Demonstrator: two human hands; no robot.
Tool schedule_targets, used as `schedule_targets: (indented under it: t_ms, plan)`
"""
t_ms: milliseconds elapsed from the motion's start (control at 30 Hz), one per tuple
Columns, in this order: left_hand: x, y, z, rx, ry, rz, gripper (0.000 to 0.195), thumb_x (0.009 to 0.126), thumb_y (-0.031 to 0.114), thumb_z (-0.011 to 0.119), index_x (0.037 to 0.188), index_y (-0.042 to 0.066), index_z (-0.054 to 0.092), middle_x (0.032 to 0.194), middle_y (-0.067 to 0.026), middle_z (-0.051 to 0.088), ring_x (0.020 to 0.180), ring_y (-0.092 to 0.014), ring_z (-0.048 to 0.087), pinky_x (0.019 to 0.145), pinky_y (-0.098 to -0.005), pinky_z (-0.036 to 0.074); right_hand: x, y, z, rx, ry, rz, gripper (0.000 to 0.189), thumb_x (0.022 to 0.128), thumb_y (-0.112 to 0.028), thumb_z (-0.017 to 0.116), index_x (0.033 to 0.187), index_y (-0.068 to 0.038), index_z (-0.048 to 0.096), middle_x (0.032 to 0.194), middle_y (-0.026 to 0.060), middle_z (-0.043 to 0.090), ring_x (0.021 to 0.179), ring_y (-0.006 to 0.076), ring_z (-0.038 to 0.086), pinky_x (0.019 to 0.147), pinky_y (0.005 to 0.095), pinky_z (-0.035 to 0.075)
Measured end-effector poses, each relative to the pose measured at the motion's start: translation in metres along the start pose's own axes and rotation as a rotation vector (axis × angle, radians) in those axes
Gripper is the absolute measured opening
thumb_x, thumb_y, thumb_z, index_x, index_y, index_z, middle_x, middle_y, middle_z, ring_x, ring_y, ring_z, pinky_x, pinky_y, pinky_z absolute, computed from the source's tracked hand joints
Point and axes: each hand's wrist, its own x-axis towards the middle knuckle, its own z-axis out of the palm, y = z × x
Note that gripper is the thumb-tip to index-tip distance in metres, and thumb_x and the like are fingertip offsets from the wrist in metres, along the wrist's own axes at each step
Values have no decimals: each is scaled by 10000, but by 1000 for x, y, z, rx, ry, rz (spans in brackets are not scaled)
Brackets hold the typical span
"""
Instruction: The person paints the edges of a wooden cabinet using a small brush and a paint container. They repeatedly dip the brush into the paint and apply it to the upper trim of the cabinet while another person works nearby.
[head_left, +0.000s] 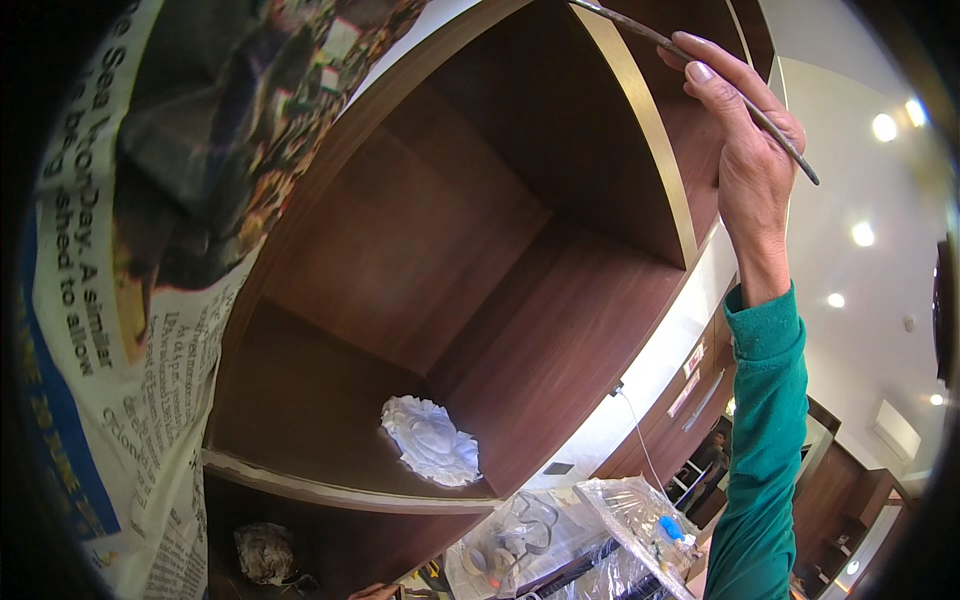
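Note:
My right hand (750, 127), in a green sleeve, is raised at the upper right. Its thumb and fingers pinch a thin dark rod (772, 127), perhaps a brush handle, whose far end passes out at the top edge. The rod crosses in front of a gold-coloured edge strip (649, 135) on a brown wood-grain cabinet (480, 247). A crumpled white tissue (431, 441) lies on the cabinet's lower shelf. Only a sliver of what seems my left hand (377, 592) shows at the bottom edge; what it holds is hidden.
Newspaper sheets (150, 360) hang close on the left. A crumpled wad (264, 553) sits in the lower compartment. Below right, a plastic-covered surface (600, 577) carries tape rolls (474, 561) and a blue item (670, 527). A white cable (641, 435) hangs from the wall. A person (716, 450) appears farther back.

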Motion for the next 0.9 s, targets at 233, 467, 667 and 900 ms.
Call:
schedule_targets:
  t_ms: [233,467,667,900]
  plan:
    - [0,4,5,-4,45,-51,847,643,310,924,1392,61,616,1254,-219,689,1143,-370,682,1004,-453,540,-1,2,0,-5,2,11,272,1006,-187,666,1209,-43,776,1118,124,787,1105,208,720,992,330,534]
    - [-1,9,4,12,62,-56,840,635,304,918,1389,74,625,1267,-222,694,1156,-393,679,1014,-470,533,-7,0,1,61,2,24,266,1007,-169,660,1207,-35,773,1132,134,781,1125,239,731,1002,338,541]
    - [1,7,0,-32,22,6,812,666,264,914,1396,70,616,1252,-223,695,1141,-392,683,998,-473,539,-7,-3,0,26,6,20,269,1008,-172,664,1208,-26,770,1141,139,778,1125,237,729,1011,341,540]
    - [1,4,3,-33,19,1,816,681,272,919,1404,61,606,1256,-216,692,1132,-366,693,985,-460,548,-1,-4,4,33,2,35,272,1008,-175,667,1215,-30,768,1134,141,779,1125,229,726,1006,329,536]
